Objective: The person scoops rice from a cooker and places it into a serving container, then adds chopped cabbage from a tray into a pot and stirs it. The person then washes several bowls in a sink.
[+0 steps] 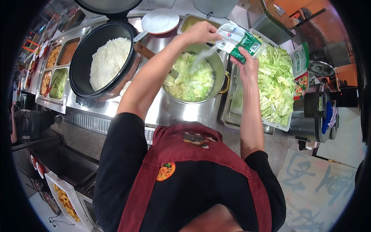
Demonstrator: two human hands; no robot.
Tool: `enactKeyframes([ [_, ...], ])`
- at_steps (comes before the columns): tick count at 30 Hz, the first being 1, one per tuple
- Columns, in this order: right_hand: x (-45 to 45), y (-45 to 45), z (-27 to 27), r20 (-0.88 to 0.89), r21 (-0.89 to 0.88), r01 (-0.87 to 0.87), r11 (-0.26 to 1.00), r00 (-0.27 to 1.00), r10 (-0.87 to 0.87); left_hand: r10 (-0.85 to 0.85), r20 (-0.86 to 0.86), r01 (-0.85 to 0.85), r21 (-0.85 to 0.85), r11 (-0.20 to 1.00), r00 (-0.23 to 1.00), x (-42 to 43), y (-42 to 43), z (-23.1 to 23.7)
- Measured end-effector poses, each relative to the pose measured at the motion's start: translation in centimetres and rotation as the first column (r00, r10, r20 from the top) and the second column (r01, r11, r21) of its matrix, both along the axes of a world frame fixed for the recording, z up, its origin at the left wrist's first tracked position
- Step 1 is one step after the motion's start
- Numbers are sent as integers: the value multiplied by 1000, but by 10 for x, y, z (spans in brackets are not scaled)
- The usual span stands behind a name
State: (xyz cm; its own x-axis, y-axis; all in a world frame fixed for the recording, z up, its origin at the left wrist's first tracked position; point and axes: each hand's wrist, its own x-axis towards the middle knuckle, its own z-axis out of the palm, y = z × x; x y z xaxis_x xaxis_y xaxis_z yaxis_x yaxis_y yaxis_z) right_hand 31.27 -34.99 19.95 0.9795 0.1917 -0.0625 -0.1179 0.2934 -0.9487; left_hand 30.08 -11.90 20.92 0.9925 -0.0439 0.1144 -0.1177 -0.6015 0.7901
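Note:
Both hands grip a white and green plastic packet [232, 40] tilted above a deep metal pot [221, 76]. My left hand [202, 32] pinches its upper left edge near the opening. My right hand [246, 62] holds its lower green end. A stream of white powder [203, 58] falls from the packet into the pot. Inside the pot lie chopped pale green cabbage [200, 84] and liquid. A utensil with a brown wooden handle [144, 50] leans in the pot at its left side, passing behind my left forearm.
An open rice cooker of white rice [111, 62] stands left of the pot. Right of it, shredded cabbage [275, 84] fills a white tray [285, 127]. Behind are a white plate [161, 21] and a metal pan [188, 18]. Food pans [68, 52] stand far left; a person [27, 123] is beyond.

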Motion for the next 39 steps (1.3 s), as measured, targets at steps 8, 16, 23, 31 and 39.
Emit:
enactKeyframes([
  [8,-11,-18,-2,-87,-29,-80,996,993,77,-111,-41,105,-111,988,993,-6,-3,-11],
  [16,-76,0,-56,-518,128,-199,971,822,237,-212,6,207,195,959,977,-30,-8,38],
  [23,-182,-110,-66,-301,43,-492,870,823,481,-200,28,130,671,730,979,-90,-34,84],
  [31,-231,-222,-47,-380,-44,-258,965,898,223,-445,245,350,349,870,862,-120,-157,112],
  [39,-202,-338,-66,-269,-108,217,970,933,-239,-605,218,530,318,786,766,-122,-370,6],
])
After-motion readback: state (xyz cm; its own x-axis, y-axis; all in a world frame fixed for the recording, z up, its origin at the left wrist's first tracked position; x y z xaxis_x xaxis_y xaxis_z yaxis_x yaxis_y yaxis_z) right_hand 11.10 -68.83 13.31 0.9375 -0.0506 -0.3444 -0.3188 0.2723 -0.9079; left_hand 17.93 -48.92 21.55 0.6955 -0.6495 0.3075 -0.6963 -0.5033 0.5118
